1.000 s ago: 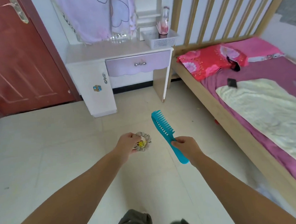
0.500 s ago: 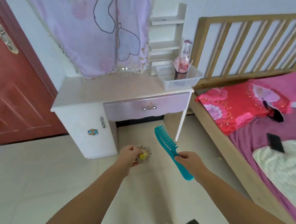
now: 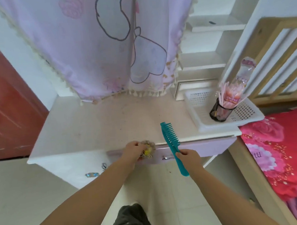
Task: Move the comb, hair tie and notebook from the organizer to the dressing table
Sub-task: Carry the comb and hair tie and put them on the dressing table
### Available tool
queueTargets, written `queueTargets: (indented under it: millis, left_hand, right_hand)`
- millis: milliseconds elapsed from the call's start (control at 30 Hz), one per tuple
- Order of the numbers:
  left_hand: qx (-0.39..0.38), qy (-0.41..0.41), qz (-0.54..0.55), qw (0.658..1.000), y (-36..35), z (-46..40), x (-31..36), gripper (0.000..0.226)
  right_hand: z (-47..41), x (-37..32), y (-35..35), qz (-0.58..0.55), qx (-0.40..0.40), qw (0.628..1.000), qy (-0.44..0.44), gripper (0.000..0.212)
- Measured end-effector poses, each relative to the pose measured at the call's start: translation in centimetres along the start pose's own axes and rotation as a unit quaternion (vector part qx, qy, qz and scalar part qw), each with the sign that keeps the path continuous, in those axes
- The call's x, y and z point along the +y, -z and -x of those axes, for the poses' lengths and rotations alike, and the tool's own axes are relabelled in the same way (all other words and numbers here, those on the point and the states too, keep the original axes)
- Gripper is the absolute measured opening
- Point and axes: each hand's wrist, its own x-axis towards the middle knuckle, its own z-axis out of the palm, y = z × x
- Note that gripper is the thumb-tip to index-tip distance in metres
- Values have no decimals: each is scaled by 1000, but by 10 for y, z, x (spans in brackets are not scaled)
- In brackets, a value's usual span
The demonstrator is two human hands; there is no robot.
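Observation:
My right hand point(image 3: 188, 157) grips a teal wide-tooth comb point(image 3: 171, 142) by its handle, teeth pointing up and to the right, its head over the front edge of the white dressing table point(image 3: 96, 125). My left hand point(image 3: 134, 151) pinches a frilly beige hair tie point(image 3: 148, 149) with a yellow centre, held at the table's front edge above the lilac drawer point(image 3: 209, 147). A white perforated basket point(image 3: 231, 123) sits at the table's right end. No notebook is visible.
A black mesh cup point(image 3: 220, 112) of pink sticks stands in the basket. A lilac cloth point(image 3: 109, 45) hangs over the mirror behind the table. White shelves point(image 3: 208, 59) rise at the back right. A bed with a red pillow point(image 3: 280, 157) lies to the right, a red door point(image 3: 8, 106) to the left.
I have walked up to the dressing table; it now fills the view. Both hands, holding the comb and hair tie, have gone from over the floor to the table's front edge.

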Motion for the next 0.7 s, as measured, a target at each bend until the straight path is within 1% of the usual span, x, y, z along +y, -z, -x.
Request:
queueTargets:
  millis: [67,167,233,333,433,533,633,700]
  left_hand:
    - [-5,-3,-21,1000,-6,-39,28,22]
    - [-17,15,-38,999,-22,-87,54,13]
    - [-15,26,-40,999,-35,-112,63,13]
    - [-4,48,-73,996,-48,-145,65,12]
    - [31,61,-100,993,-50,-164,57,19]
    - [54,58,-140,987,-48,-174,51,11]
    - [55,68,-135,987,-45,-178,49,8]
    - [51,69,-140,987,-42,-177,48,10]
  right_hand:
    - [-32,-20,-5,13,19,1000,-20,19]
    - [-71,-40,-11,25,37,998,-45,21]
    - [-93,-47,-17,25,40,997,-61,20]
    - [-121,-53,-28,43,36,996,-68,20]
    - [-142,-57,-35,54,36,996,-69,21]
    - [-152,-57,-38,59,36,995,-67,22]
    - [-156,-53,-35,67,40,996,-46,24]
    - [-158,-48,-28,57,58,996,-41,26]
